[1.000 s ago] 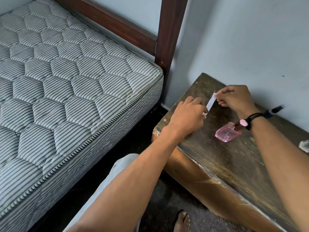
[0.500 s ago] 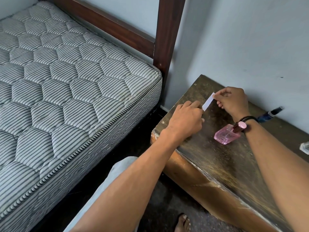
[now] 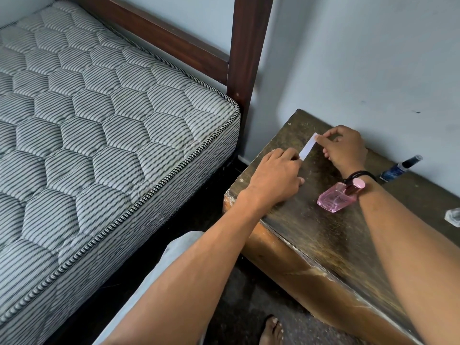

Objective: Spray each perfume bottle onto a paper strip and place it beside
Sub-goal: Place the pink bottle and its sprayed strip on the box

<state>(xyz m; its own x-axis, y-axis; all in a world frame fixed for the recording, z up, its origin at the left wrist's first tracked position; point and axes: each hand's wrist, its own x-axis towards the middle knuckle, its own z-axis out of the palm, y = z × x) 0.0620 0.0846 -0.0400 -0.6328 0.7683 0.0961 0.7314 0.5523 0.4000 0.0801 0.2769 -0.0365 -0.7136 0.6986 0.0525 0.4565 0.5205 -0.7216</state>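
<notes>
Now, seen from the head camera, both bare hands work over the near-left corner of a dark, scuffed wooden table (image 3: 331, 235) that stands against a pale blue-grey wall (image 3: 361, 58). Between them they hold a narrow white paper strip (image 3: 308, 146), which slants up and to the right just above the tabletop. The left hand (image 3: 276, 178) lies knuckles-up with its fingers drawn together over the lower end of the strip; the fingertips themselves are hidden beneath the hand, so the exact pinch cannot be made out. The right hand (image 3: 344, 148) grips the upper end, thumb and forefinger closed on the paper while the other fingers curl loosely under. A black cord bracelet (image 3: 361, 174) circles the right wrist.

Just beside that wrist, a flat pink glass perfume bottle (image 3: 334, 199) with a pink cap lies tilted on the table, near the strip but not touching it. Farther back, close to the wall, a slim dark blue bottle with a black cap (image 3: 400, 168) lies on its side. A small clear object (image 3: 453, 216) shows at the right edge of the frame, too cropped to identify.

To the left stands a bed with a grey striped quilted mattress (image 3: 99, 135) and a dark brown wooden frame post (image 3: 249, 46). A bare foot (image 3: 271, 329) rests on the dark floor below.
</notes>
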